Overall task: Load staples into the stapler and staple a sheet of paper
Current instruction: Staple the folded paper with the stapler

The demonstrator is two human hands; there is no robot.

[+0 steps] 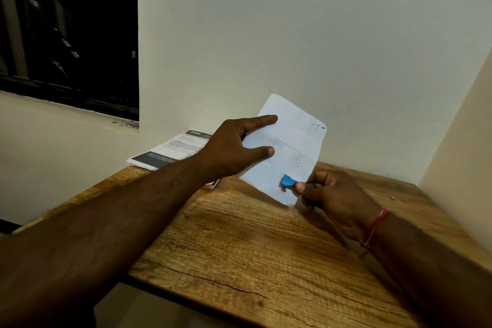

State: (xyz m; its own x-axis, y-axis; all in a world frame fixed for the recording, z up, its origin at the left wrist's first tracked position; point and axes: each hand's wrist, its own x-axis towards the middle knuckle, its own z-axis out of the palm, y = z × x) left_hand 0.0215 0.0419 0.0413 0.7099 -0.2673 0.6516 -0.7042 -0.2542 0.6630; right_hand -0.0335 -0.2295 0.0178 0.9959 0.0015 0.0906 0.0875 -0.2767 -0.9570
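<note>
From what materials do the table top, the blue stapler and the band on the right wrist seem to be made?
The brown table top looks like wood or wood-look laminate, matte: grain lines and knots show. The small blue stapler in the right hand seems smooth plastic, with a dark, perhaps metal, part below; most is hidden. The red wrist band looks like thread or cord: thin, dull strands.

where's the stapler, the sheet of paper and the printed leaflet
stapler (287, 181), head view, on its blue top at the paper's lower corner
sheet of paper (292, 138), head view, on its bare middle
printed leaflet (170, 153), head view, on its printed page left of the left arm
</note>
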